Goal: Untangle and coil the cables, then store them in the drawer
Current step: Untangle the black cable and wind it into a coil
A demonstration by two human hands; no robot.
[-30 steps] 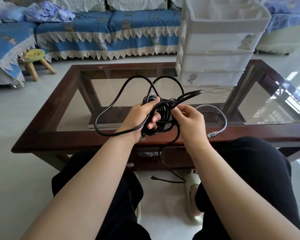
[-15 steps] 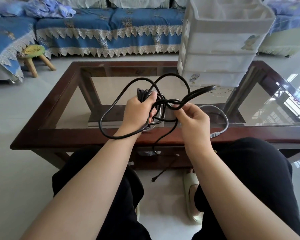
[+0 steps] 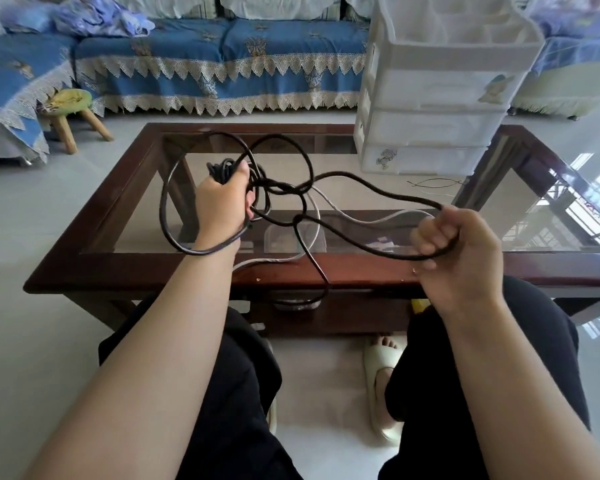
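Note:
A tangled black cable (image 3: 368, 184) hangs in the air above the glass coffee table (image 3: 136, 268). My left hand (image 3: 222, 202) grips a bunch of its coils, and a big loop runs round my left wrist. My right hand (image 3: 458, 247) grips a long doubled loop of the same cable, pulled out to the right. One black strand drops past the table's front edge toward the floor. A grey cable (image 3: 371, 220) lies on the glass behind the black one. The white plastic drawer unit (image 3: 433, 98) stands on the far right of the table, its drawers closed.
A thin black and white wire (image 3: 433, 184) lies on the glass in front of the drawer unit. A blue-covered sofa (image 3: 222, 64) runs along the back, with a small wooden stool (image 3: 70, 109) at the left. My knees sit under the table's front edge.
My right hand has pulled the doubled loop far out to the right, stretching the tangle open. My left hand has risen slightly with the coils. The hanging cable end has lifted.

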